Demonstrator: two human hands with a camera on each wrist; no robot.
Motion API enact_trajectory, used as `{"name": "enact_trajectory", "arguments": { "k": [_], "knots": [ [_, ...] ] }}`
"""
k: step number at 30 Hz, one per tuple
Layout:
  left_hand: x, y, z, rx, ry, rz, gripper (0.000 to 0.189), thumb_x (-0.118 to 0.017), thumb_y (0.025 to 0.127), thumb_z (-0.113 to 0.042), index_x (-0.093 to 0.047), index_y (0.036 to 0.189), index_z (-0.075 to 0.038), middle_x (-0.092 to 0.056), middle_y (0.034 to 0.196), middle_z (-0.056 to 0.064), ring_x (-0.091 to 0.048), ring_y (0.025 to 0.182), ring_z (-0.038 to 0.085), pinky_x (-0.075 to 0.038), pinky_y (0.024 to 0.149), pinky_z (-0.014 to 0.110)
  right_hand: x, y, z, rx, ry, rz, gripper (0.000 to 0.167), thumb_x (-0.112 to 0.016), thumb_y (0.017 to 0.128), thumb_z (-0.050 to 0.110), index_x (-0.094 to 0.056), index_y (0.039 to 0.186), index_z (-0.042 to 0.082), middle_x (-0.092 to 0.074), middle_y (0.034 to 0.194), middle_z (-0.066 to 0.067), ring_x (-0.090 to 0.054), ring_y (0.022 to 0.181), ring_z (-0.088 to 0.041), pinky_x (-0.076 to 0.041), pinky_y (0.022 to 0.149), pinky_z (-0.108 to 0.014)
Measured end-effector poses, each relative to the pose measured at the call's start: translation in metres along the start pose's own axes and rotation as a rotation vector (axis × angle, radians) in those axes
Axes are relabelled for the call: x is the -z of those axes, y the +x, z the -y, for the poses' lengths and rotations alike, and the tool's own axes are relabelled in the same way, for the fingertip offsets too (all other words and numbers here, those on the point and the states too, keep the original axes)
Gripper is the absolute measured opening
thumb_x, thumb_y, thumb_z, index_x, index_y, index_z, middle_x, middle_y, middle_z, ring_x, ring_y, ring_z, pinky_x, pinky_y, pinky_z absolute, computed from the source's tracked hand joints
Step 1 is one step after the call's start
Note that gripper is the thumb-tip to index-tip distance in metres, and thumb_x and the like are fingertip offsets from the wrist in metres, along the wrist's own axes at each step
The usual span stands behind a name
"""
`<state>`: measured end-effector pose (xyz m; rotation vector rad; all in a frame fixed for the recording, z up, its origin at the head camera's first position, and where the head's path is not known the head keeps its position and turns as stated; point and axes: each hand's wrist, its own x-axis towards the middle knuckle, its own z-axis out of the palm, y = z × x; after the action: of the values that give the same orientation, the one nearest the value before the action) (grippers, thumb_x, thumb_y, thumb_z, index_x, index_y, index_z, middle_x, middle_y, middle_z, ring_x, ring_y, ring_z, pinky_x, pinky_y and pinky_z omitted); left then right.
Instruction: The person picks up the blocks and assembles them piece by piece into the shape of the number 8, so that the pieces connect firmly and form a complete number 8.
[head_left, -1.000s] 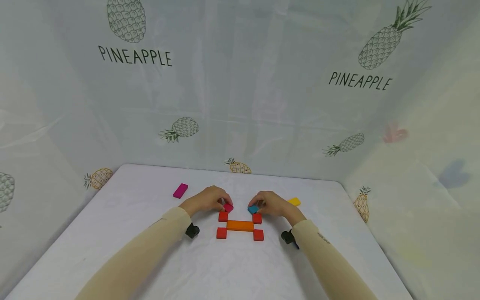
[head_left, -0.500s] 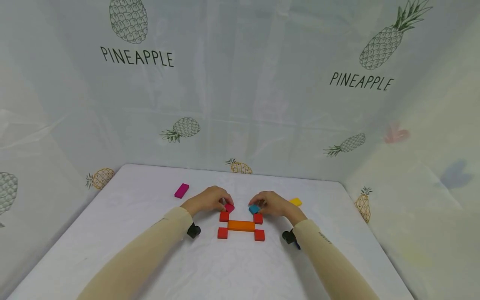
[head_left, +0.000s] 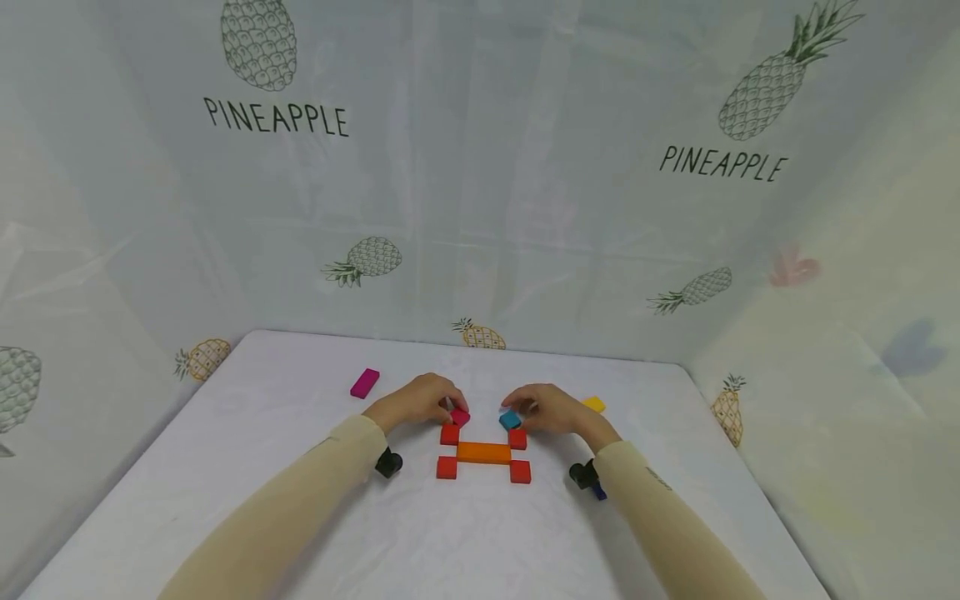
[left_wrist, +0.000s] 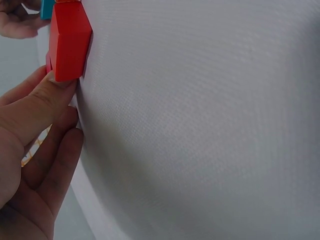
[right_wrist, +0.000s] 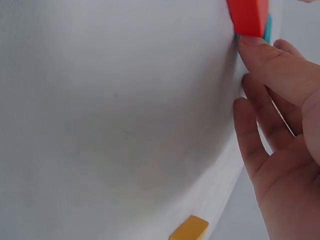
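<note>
My left hand [head_left: 422, 400] pinches a crimson block [head_left: 461, 417] between thumb and fingers, just behind a red block [head_left: 450, 434]. My right hand [head_left: 551, 410] has its thumb and fingers around a blue block [head_left: 510, 419], behind another red block [head_left: 517, 438]. An orange bar [head_left: 483, 452] lies between the red blocks, with two more red blocks, a left one [head_left: 447, 467] and a right one [head_left: 521, 472], at its near corners. Up close in the left wrist view, the thumb tip is right at a red block [left_wrist: 70, 45]. In the right wrist view the thumb likewise meets a red block [right_wrist: 250, 15].
A magenta block [head_left: 365, 383] lies on the white table [head_left: 420, 533] at the back left. Beyond the right hand is a yellow block [head_left: 594, 404], partly hidden. A pineapple-print curtain [head_left: 510, 167] hangs behind the table.
The right hand's fingers have lifted slightly off the blue block's far edge, and its wrist has shifted a little right. The left hand and the blocks stay about where they were.
</note>
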<state>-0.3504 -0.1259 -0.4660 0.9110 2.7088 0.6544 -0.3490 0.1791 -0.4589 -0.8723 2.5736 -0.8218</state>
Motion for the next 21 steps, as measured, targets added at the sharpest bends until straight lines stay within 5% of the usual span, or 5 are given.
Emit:
{"name": "enact_trajectory", "arguments": {
  "k": [8, 21],
  "knots": [
    [-0.001, 0.002, -0.001, -0.004, -0.019, -0.006, 0.029, -0.082, 0.094, -0.012, -0.079, 0.119, -0.026, -0.071, 0.111, -0.009, -0.061, 0.100, 0.013, -0.057, 0.091, 0.031, 0.019, -0.024, 0.001, 0.037, -0.008, -0.005, 0.043, -0.073, 0.099, 0.007, -0.065, 0.141, 0.006, -0.069, 0.130, -0.012, -0.065, 0.119, -0.033, -0.056, 0.103, -0.049],
    [-0.003, 0.003, 0.004, 0.018, -0.002, -0.005, 0.029, -0.083, 0.094, -0.015, -0.079, 0.119, -0.028, -0.070, 0.112, -0.010, -0.061, 0.100, 0.012, -0.056, 0.091, 0.030, 0.039, -0.096, -0.011, 0.022, -0.062, -0.064, 0.037, -0.071, 0.103, 0.014, -0.066, 0.138, 0.004, -0.069, 0.129, -0.016, -0.065, 0.115, -0.036, -0.058, 0.098, -0.048]
  ]
}}
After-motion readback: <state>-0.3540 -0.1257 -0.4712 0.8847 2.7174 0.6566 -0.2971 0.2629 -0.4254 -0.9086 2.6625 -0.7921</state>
